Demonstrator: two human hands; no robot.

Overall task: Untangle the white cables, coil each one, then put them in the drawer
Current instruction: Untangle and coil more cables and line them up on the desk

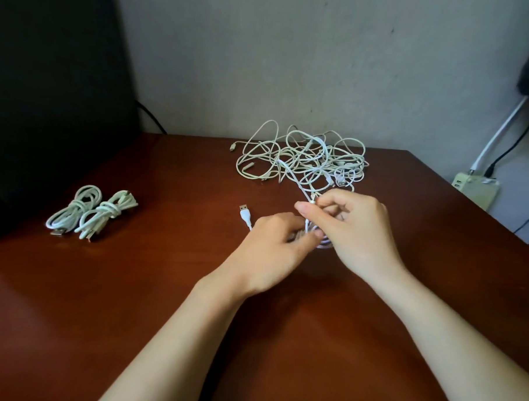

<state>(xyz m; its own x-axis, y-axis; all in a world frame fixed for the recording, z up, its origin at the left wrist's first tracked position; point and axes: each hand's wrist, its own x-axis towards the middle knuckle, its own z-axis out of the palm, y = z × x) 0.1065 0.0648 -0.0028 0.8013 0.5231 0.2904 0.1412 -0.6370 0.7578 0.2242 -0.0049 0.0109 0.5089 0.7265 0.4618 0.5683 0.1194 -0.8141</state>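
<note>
Tabletop (162, 302): reddish-brown wood, filling the lower frame, set against a pale wall (263, 64). Tangle of white cables (301, 159): upper centre, near the tabletop's far edge; many loose loops lying across one another, several plugs showing among them. Two coiled cables (90, 212): left of centre, side by side and touching, each bundle wrapped round its own middle, plug ends toward the lower left. Left hand (273, 249): centre of frame, back upward, fingers curled round a small bundle of loops of one white cable (325, 246); the number of loops cannot be told, as the fingers cover most of them. Right hand (350, 225): just right of the left hand and a little higher in the frame, thumb and forefinger pinching a strand of that cable, remaining fingers curled beneath. From the pinch a white strand runs up the frame into the near side of the tangle. USB plug (244, 210): white-bodied, metal tip pointing to the top of the frame, projecting at the upper left of the left hand; whether it rests on the wood cannot be told. Power strip (476, 191): pale, at the right edge beyond the tabletop, a black lead running into it. Dark panel (50, 85): upper left, standing behind the tabletop.
</note>
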